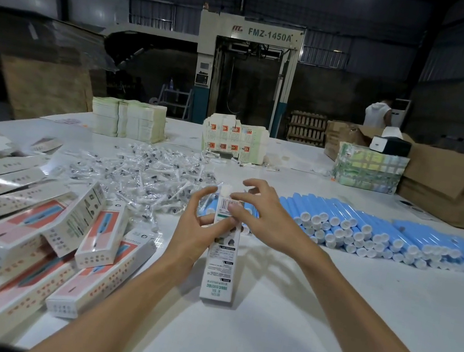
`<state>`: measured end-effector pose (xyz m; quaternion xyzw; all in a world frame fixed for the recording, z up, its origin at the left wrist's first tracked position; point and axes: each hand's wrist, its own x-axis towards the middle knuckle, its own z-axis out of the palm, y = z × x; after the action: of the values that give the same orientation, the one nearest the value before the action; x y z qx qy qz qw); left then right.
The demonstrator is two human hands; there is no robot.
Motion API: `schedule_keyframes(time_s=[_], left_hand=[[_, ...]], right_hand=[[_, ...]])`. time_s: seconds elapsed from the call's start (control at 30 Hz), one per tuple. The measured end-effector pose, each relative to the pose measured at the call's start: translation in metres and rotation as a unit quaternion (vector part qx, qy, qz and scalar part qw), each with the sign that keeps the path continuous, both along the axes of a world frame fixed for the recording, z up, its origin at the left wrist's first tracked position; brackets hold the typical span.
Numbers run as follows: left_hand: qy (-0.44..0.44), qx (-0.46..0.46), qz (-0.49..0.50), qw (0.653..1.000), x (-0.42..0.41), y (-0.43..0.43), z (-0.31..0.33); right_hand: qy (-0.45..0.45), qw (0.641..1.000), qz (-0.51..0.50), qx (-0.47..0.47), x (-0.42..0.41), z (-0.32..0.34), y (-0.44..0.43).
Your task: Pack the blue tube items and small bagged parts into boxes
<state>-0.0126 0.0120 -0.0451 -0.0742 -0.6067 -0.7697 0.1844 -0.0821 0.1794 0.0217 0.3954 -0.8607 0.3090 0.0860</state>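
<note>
Fingers (204,194) of left hand (196,231), right hand (272,220) curled round box (221,267)

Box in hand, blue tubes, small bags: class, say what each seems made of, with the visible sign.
Box: printed paperboard, slightly glossy; sharp folded edges. Blue tubes: probably smooth plastic, white caps; shiny streaks along them. Small bags: clear plastic film; glints, and parts show through.

White tabletop (323,316): printed boxes (28,233) heaped at left; small bagged parts (144,172) scattered at centre; blue tubes (369,231) stacked in rows at right; single box (220,267) stood on end near centre; flat carton stacks (129,119) and wrapped bundle (368,169) ranged along the far edge.
</note>
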Motion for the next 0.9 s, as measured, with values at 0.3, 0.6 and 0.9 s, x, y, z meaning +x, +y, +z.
schedule_keyframes(time_s=[0.3, 0.6, 0.9], left_hand=[[0.028, -0.034, 0.012, 0.999, 0.002, 0.005, 0.001], [0.026, -0.050, 0.019, 0.998, 0.005, 0.004, 0.004], [0.010, -0.060, 0.014, 0.998, 0.011, 0.003, 0.008]], right_hand=[[-0.112, 0.947, 0.021, -0.300, 0.021, -0.040, 0.005], [-0.188, 0.899, 0.058, -0.392, 0.023, -0.051, 0.000], [-0.189, 0.907, 0.075, -0.368, 0.021, -0.052, 0.006]])
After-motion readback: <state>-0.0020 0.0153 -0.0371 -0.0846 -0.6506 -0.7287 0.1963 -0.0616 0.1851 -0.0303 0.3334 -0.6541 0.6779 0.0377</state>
